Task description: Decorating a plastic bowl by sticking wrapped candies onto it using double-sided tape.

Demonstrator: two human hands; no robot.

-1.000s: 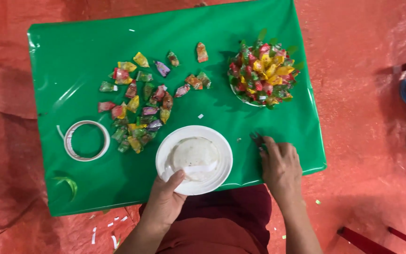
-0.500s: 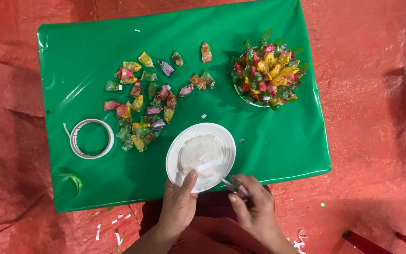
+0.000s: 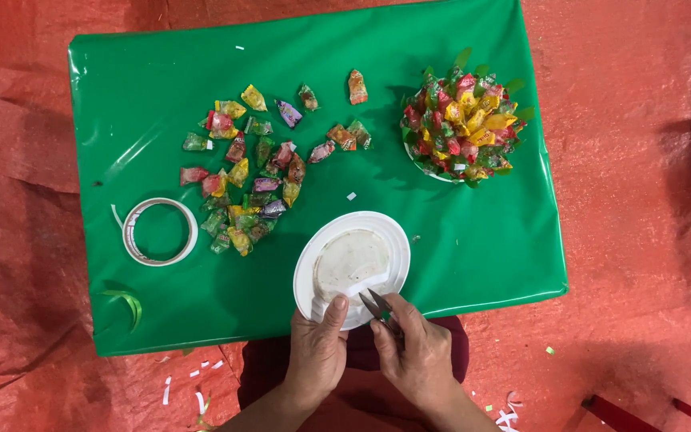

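The left hand (image 3: 317, 350) pinched the near rim of the white plate (image 3: 351, 267) under its thumb, while the right hand (image 3: 415, 352), just beside it, closed around small scissors (image 3: 378, 306) whose blades touched the plate's edge.

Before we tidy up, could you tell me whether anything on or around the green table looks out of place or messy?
Mostly small litter. Wrapped candies lie loosely scattered on the green table rather than on a plate. A curled green strip sits near the table's front left edge, and white paper scraps lie on the red floor covering. Nothing looks spilled or broken.
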